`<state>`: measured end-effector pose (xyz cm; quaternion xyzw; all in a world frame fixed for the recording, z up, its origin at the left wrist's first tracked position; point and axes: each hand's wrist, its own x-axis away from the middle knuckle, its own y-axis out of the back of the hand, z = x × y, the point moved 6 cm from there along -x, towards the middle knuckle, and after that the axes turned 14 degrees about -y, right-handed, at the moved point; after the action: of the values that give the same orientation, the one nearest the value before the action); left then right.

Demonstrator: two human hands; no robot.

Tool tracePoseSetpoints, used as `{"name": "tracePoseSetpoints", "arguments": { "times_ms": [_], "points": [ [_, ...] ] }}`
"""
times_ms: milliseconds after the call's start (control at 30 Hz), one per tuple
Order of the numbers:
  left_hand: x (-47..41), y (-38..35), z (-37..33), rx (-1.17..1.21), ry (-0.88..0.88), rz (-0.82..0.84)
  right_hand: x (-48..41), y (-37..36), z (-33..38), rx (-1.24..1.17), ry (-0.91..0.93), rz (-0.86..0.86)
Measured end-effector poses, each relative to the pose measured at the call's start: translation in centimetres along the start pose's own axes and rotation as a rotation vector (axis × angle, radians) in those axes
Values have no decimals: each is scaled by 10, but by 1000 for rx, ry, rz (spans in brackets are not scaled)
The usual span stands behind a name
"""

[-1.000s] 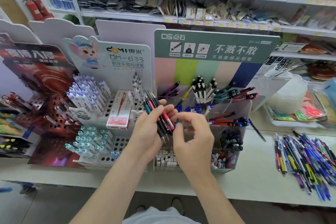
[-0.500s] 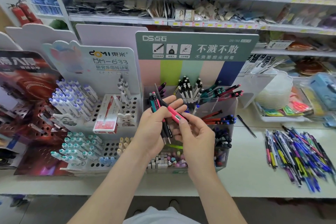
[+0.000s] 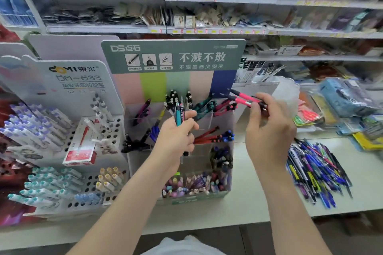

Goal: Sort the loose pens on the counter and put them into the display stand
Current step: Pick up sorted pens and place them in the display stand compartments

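- The right hand (image 3: 269, 130) has left the left hand (image 3: 178, 136); half a second ago its fingers pinched a pink pen in the bundle there, and now the two hands are well apart.
- The pink pens (image 3: 245, 99) have gone with the right hand, up and to the right, near the display stand's (image 3: 219, 194) upper right compartment.
- The left hand's bundle (image 3: 179, 115) is thinner, with no pink in it.
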<state>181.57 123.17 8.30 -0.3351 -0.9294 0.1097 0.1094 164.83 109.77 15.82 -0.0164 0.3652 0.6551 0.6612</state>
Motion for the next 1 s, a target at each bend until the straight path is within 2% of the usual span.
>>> {"name": "tracePoseSetpoints", "arguments": {
  "times_ms": [133, 233, 300, 400, 567, 767, 833, 933, 967, 1000],
  "points": [
    [-8, -16, 5, -124, 19, 32, -37, -20, -4, 187, 168, 240],
    [-11, -26, 10, -96, 47, 9, -54, -59, -8, 302, 256, 490],
    [-11, -30, 14, -52, 58, -2, -55, -83, -10, 361, 287, 583],
    [-9, -33, 19, -20, 86, -11, -39, -102, -18, 337, 196, 544],
    [-2, -32, 25, 124, 109, -39, -23, -104, -23, 55, -42, 487],
    [5, -31, 22, 345, 114, -2, -34, -104, -24, 4, -44, 648],
    [7, -31, 21, 358, 90, -2, -33, -96, -26, -2, -29, 591],
    [6, -30, 24, 375, 38, -55, -18, -70, -22, -34, 13, 387],
    [6, -29, 25, 368, 20, -84, -8, -63, -18, -87, 8, 395],
    [6, -28, 26, 361, 3, -118, 3, -60, -14, -165, -22, 477]
  ]
}}
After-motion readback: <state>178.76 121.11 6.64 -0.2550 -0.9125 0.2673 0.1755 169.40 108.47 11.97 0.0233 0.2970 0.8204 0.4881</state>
